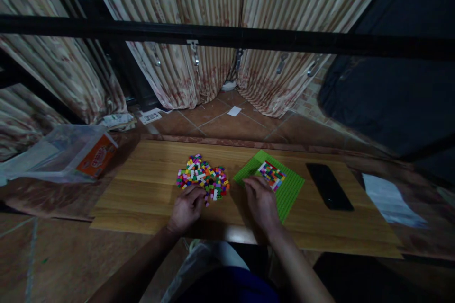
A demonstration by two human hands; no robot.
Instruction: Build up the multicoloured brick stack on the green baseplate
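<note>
A pile of small coloured bricks (203, 180) lies on the wooden table (142, 199). My left hand (186, 208) rests at the pile's near edge with its fingers curled among the bricks; what they hold, if anything, is hidden. A green baseplate (289, 189) sits to the right, carrying a patch of mixed-colour bricks (272, 174). My right hand (261, 201) lies on the baseplate's near left corner, fingers bent down toward the plate next to the patch.
A black phone (329, 185) lies flat right of the baseplate. A clear plastic box (67, 151) with an orange label stands at the table's far left. Striped curtains (199, 71) hang behind, a black bar (227, 35) crosses the view, and white paper (389, 201) lies at right.
</note>
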